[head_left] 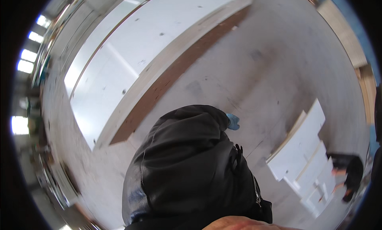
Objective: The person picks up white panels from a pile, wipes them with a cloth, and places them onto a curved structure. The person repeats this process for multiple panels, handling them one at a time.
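Note:
My dark jacket (183,158) fills the lower middle, with a black drawcord and a zip on its right side. Past the jacket's upper right edge shows a small light-blue shape (233,121). It looks like my gloved left hand at the end of a black sleeve, though blur leaves this uncertain. Its fingers cannot be told apart, and nothing held shows. Grey floor surrounds it. My right hand is not visible. A patch of bare skin (242,223) lies along the bottom edge.
A long stack of white panels (155,35) with a brown side runs across the upper left. White boards (296,158) lie at the right. A person in dark clothes (352,174) bends over them, hands near the boards. Light wooden boards (342,33) stand along the far right.

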`<state>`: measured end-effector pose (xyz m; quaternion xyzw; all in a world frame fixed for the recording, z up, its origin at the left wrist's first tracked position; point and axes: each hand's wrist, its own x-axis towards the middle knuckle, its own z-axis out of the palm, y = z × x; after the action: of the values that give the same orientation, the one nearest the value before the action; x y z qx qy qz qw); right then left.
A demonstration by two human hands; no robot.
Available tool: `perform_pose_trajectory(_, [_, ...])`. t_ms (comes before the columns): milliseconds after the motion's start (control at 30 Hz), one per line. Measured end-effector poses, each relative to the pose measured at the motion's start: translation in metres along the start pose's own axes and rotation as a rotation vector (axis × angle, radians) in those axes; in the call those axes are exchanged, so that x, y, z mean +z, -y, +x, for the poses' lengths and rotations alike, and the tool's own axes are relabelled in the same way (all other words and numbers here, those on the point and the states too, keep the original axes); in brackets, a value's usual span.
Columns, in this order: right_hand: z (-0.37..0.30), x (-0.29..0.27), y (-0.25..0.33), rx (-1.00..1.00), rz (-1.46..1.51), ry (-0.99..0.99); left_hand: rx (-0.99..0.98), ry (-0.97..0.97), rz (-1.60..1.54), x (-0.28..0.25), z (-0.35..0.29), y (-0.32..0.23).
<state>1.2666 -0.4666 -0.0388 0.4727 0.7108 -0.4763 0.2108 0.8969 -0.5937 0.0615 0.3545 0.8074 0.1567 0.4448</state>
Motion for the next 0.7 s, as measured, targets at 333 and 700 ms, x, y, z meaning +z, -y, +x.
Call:
perform_pose_trajectory(333, [0.06, -0.103, 0.095, -0.357, -0.261, 0.284, -0.418, -0.02, -0.194, 0.03, -0.077, 0.021])
perform_pose_trajectory(700, [0.108, -0.17, -0.082, -0.381, -0.17, 0.176, -0.508, 0.007, -0.241, 0.124, 0.007, -0.085])
